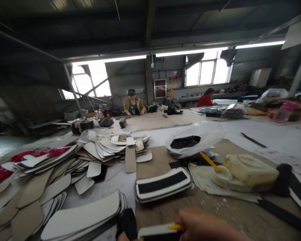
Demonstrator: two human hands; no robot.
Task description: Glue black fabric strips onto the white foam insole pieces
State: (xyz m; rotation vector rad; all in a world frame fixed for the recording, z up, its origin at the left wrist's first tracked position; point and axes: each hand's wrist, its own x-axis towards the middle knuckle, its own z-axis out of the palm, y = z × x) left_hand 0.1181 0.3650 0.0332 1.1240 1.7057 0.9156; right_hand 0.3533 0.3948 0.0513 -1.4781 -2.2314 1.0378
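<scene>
My right hand (203, 222), blurred at the bottom edge, is closed around a yellow plastic stick (175, 227). The stick's flat tip is over a white pad with a black strip (153, 231), partly cut off by the frame. Only a bit of my left hand (124, 236) shows, beside that pad and just below a dark curved piece (127, 221); its fingers are mostly out of view. Ahead lies a small stack of white pads (163, 183), the top one bearing a black strip. To the left is a stack of plain white pads (82, 214).
Loose white and tan pads (102, 147) pile up on the left. A clear plastic bag (208, 134) holds black pieces. On the right, a stained yellowish container (251, 169) adjoins a dish (222, 175) with another yellow stick (209, 161). Two people (134, 103) work farther back.
</scene>
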